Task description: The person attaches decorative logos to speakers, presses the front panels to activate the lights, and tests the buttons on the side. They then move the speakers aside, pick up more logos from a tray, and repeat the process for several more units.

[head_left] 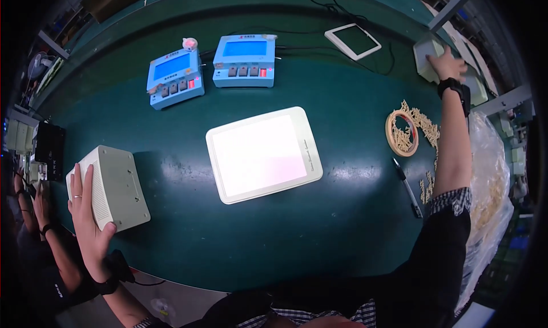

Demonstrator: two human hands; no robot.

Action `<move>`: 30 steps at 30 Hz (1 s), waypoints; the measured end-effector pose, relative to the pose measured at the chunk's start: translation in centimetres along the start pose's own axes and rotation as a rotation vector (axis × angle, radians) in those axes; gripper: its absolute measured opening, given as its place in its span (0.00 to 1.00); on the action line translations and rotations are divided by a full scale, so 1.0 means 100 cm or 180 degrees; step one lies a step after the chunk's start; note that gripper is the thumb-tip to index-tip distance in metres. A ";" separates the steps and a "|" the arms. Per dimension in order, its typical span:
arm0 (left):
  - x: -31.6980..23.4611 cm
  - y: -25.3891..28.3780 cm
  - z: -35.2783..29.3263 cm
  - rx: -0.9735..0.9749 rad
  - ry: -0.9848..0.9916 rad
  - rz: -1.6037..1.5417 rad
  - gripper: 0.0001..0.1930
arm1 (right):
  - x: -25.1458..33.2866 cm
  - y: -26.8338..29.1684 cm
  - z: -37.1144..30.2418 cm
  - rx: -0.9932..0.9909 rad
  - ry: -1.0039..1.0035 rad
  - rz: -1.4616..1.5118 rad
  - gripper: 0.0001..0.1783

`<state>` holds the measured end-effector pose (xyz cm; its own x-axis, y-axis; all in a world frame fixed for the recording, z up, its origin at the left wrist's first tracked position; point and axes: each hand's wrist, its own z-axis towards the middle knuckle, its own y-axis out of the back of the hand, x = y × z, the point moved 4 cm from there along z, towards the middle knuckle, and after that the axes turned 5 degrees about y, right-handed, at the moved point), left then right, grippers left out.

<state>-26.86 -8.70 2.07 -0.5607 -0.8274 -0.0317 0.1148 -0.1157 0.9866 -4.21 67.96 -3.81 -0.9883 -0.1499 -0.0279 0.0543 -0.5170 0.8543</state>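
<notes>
My left hand [88,214] lies with fingers stretched along the ribbed side of a white box-shaped device [123,185] at the left table edge. Its thumb points toward the device's near corner. At the far right, my right hand [447,65] reaches over a pale box [425,54], fingers spread and slightly blurred; whether it touches the box I cannot tell. Between my arms lies a white flat panel [313,162] with rounded corners and a brightly glowing screen, apart from both hands.
Two blue testers [244,77] with screens and switches stand at the back. Behind them are cables and a white-framed panel [339,43]. On the right lie a tape roll [390,135], small beige screws or pegs [425,122], a pen [408,188] and a plastic bag [488,179]. A co-worker's hands [41,205] show far left.
</notes>
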 end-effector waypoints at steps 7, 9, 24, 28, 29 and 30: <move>0.002 0.000 0.002 -0.0078 -0.0004 0.0017 0.58 | 0.078 -0.061 -0.035 0.1972 0.0866 0.1662 0.20; -0.004 -0.003 0.008 -0.0098 -0.0057 -0.0001 0.57 | 0.068 -0.085 -0.014 0.1944 0.0936 0.1513 0.20; 0.000 0.002 0.000 -0.0171 0.0031 0.0186 0.55 | 0.138 -0.038 -0.066 0.2893 -0.0021 0.4229 0.08; 0.001 0.005 -0.001 -0.0260 0.0077 0.0014 0.55 | 0.126 -0.043 -0.063 0.2749 0.0061 0.3962 0.09; 0.001 0.007 -0.001 -0.0395 0.0128 -0.0251 0.55 | 0.117 -0.044 -0.058 0.2663 0.0083 0.3887 0.11; 0.003 0.009 0.000 -0.0534 0.0173 -0.0518 0.55 | 0.109 -0.041 -0.055 0.2665 0.0080 0.3895 0.11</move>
<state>-26.92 -8.99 2.92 -0.5386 -0.8181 -0.2013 0.1636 -0.3359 0.9276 -14.40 63.84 -10.44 -0.3873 -0.1424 0.9109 0.7266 0.5611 0.3966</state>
